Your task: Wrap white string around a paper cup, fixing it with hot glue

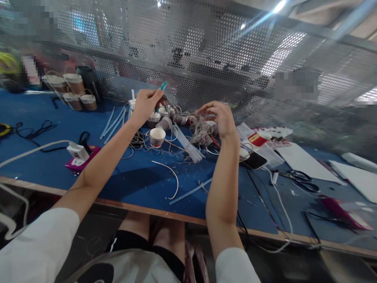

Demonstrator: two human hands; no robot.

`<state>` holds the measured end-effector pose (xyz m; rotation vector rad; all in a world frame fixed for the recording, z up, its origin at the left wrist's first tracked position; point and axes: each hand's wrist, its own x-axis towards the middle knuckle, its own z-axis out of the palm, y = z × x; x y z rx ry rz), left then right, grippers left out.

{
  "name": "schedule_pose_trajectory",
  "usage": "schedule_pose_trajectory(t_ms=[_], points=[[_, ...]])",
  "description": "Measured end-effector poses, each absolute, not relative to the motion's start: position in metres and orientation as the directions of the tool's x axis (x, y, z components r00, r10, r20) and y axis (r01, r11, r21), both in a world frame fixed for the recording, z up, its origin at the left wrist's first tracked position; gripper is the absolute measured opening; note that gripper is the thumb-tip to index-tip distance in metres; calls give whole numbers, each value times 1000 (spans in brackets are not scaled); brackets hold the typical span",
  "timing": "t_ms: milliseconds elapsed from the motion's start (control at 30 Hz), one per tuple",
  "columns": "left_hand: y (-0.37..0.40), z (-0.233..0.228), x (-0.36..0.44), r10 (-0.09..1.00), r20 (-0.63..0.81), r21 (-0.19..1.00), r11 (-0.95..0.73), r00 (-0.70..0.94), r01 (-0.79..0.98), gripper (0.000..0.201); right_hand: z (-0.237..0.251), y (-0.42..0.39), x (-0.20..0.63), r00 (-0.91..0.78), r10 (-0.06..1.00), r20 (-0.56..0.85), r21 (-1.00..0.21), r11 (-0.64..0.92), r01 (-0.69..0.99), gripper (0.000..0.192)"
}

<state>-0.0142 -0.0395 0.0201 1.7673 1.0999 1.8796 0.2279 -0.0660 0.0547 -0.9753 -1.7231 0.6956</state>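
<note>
Fingers (153, 98) of left hand (144, 105) pinch teal-handled pliers (163, 85) at 12 o'clock, right hand (219, 118) grips half-untangled grey wire bundle (200, 133)

Tabletop (138, 181) runs left to right, mesh screen (206, 51) standing along its far edge. Far left corner: stack of paper cups (72, 92), a dark jug (90, 82) just right of them. Near the left front edge, a charger block (77, 151) on a flat case (84, 157), cable (32, 149) running off left. Middle, toward the far edge: small cup (157, 136) among a wire tangle (200, 131); left hand (145, 104) and right hand (219, 118) raised over it. Loose strips (190, 192) near the front edge centre. Right of the tangle, a phone (255, 160); further right, scissors (300, 179), then white sheets (306, 161) toward the right edge.
</note>
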Motion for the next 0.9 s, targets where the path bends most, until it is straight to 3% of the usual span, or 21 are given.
schedule_pose_trajectory(t_ms=[100, 200, 333, 567, 733, 900], points=[[-51, 23, -7, 707, 696, 708, -649, -122, 276, 58, 50, -70, 208, -280, 781, 558, -707, 624, 332, 25], [-61, 25, 1, 720, 689, 710, -643, -90, 287, 59, 43, -75, 184, -395, 664, 635, -516, 745, 422, 36], [-65, 27, 9, 760, 644, 758, -618, -87, 208, 61, 37, -73, 172, -461, 568, 681, -350, 806, 477, 41], [-63, 27, 13, 822, 568, 820, -561, -42, 111, 49, 38, -66, 185, -419, 474, 774, -313, 863, 396, 39], [-61, 26, 9, 793, 592, 804, -568, -146, 178, 48, 40, -65, 194, -241, 438, 866, -307, 847, 434, 37], [-57, 24, 9, 776, 615, 785, -585, -138, 207, 51, 37, -56, 197, -80, 413, 907, -332, 820, 467, 38]])
